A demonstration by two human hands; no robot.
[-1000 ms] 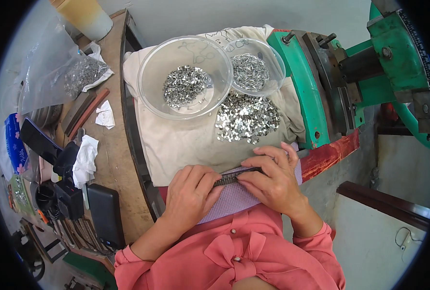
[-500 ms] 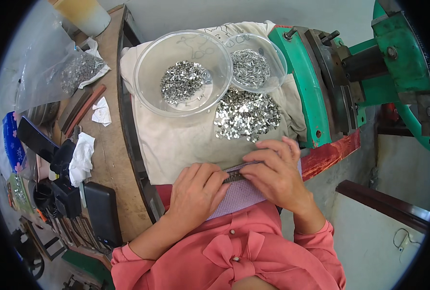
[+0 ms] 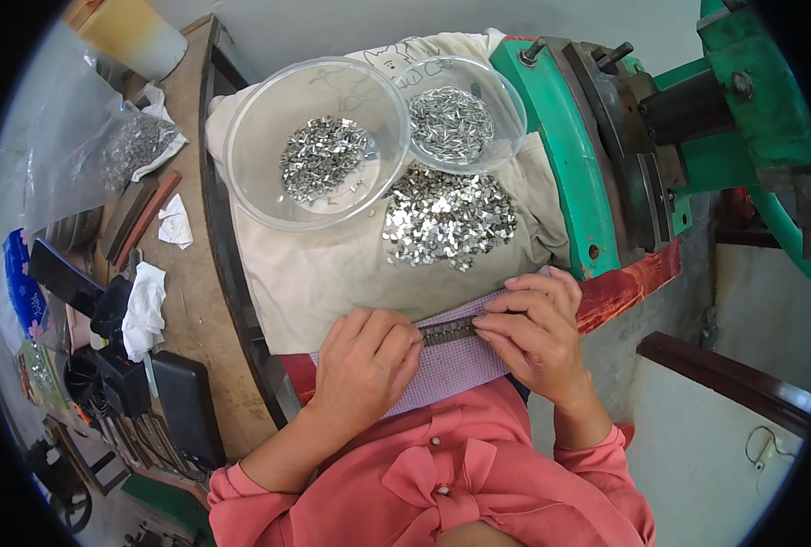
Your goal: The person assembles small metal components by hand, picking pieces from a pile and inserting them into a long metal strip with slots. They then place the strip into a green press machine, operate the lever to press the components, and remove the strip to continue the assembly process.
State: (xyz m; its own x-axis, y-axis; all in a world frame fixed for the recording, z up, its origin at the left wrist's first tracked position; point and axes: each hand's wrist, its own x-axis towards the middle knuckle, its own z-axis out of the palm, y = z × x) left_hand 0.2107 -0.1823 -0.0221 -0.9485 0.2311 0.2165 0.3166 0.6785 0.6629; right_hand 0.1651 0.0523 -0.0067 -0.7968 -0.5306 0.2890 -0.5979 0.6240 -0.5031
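A narrow dark metal strip with a row of notches or small pieces along it (image 3: pixel 448 332) lies over a lavender checked cloth (image 3: pixel 451 372) close to my body. My left hand (image 3: pixel 366 360) pinches the strip's left end, with the fingers curled over it. At the other end my right hand (image 3: pixel 535 339) grips with thumb and forefinger, while its other fingers are bent and raised. Both ends are hidden by fingertips. Just beyond the strip, a heap of small shiny flat metal pieces (image 3: pixel 451 219) rests on a beige cloth (image 3: pixel 305 292).
A large clear tub (image 3: pixel 241 187) and a smaller clear bowl (image 3: pixel 515 118), each with small metal parts, stand behind the heap. A green machine (image 3: pixel 560 173) is at the right. The wooden bench (image 3: pixel 210 319) at left carries tissues, a black case (image 3: pixel 187 401) and a plastic bag (image 3: pixel 68 146).
My hands are slightly farther apart, the right one having shifted right, and more of the strip shows between them. The surroundings sit a little farther left in view.
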